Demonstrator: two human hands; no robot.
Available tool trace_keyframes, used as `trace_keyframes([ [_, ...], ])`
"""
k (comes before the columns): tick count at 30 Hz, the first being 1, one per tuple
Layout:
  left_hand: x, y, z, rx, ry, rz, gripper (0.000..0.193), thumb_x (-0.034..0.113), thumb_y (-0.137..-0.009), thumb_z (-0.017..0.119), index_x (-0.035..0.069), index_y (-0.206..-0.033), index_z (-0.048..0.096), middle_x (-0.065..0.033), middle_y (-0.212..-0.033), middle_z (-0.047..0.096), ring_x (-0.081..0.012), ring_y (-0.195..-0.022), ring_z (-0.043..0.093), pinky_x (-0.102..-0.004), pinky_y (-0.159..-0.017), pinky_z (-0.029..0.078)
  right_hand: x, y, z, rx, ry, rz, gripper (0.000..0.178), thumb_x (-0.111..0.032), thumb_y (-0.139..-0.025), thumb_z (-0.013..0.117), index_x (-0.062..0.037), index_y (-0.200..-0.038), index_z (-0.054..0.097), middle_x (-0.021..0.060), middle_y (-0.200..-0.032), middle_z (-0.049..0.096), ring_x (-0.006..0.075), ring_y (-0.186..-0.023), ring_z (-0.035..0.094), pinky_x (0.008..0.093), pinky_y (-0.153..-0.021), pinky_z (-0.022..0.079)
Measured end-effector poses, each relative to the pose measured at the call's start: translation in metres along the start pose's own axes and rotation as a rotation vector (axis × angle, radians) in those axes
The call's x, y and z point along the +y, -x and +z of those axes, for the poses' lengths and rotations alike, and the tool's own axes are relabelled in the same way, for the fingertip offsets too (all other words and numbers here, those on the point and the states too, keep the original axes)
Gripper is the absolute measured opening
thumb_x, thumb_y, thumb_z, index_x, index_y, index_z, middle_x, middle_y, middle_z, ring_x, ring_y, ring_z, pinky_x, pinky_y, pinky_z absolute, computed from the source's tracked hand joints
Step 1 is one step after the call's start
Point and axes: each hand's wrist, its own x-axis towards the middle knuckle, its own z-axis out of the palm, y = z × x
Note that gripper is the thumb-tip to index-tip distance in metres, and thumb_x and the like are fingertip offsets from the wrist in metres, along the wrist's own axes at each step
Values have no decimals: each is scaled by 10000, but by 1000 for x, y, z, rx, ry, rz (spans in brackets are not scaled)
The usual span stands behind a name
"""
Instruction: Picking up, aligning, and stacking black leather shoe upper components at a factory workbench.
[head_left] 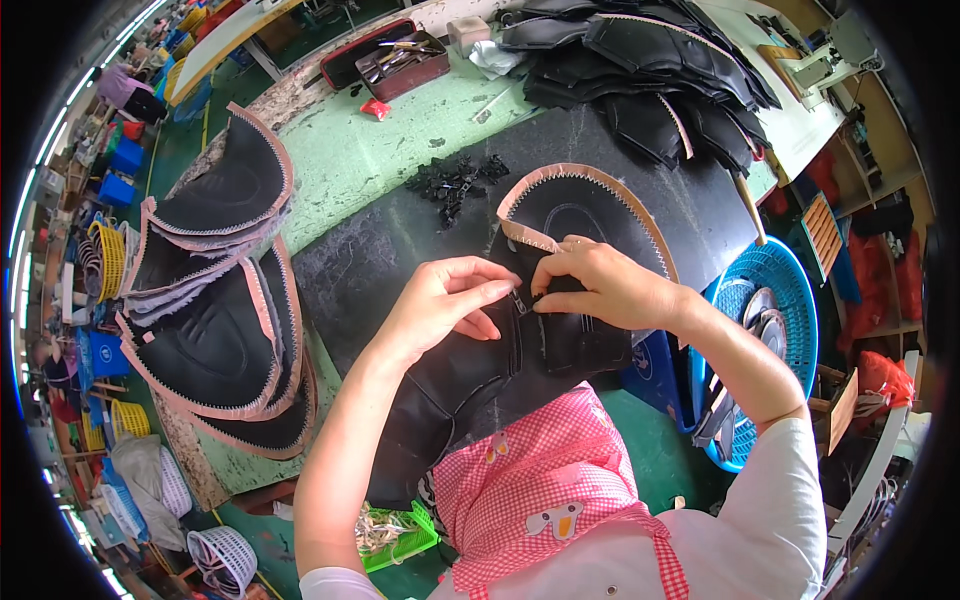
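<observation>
A black leather boot upper (pixel 440 385) lies across the dark board in front of me, with a dark zipper opening running up its middle. At the top of that opening, my left hand (pixel 440 300) pinches a small metal zipper slider (pixel 518 301) between thumb and fingertips. Just to the right, my right hand (pixel 605 288) is closed on the edge of the upper; its fingertips partly hide what they grip. Beyond both hands curves the upper's rounded end (pixel 575 205), edged with a tan, zigzag-stitched band. Further off sits a loose heap of small black zipper sliders (pixel 455 185).
Stacked black pieces with tan edging (pixel 215 345) lie at the left. More black leather pieces (pixel 640 60) are piled at the far right. A red tool box (pixel 405 70) stands at the back. Blue basket (pixel 765 330) is at my right, green basket (pixel 405 540) below the table.
</observation>
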Motion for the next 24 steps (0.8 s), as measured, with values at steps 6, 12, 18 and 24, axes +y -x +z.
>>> trace_keyframes([
  [6, 1, 2, 1, 0, 10, -11, 303, 238, -977, 645, 12, -1176, 676, -61, -1007, 712, -133, -688, 711, -250, -628, 600, 1, 0, -9, -55, -16, -63, 185, -169, -823, 776, -67, -950, 688, 67, -912, 671, 243, -918, 586, 382, -837, 464],
  [12, 2, 4, -1, -41, -3, -18, 297, 246, -981, 641, 16, -1164, 690, -58, -994, 711, -143, -744, 726, -249, -691, 596, 6, 2, -3, 8, 25, -91, 180, -146, -789, 794, -80, -940, 721, 71, -911, 671, 251, -903, 582, 380, -810, 470],
  [18, 1, 0, 0, -51, -52, -35, 291, 272, -995, 629, 29, -1144, 686, -61, -1011, 703, -163, -768, 732, -250, -678, 582, -2, 6, 5, 80, 122, -76, 175, -148, -812, 768, -93, -973, 733, 82, -950, 668, 268, -927, 575, 390, -836, 467],
  [24, -2, 3, 1, -10, -8, 3, 261, 257, -987, 646, 24, -1101, 670, -68, -1016, 704, -180, -780, 738, -255, -665, 582, -2, 0, 10, 143, -99, 52, 190, -229, -877, 715, -83, -991, 754, 92, -937, 695, 238, -941, 589, 360, -878, 463],
])
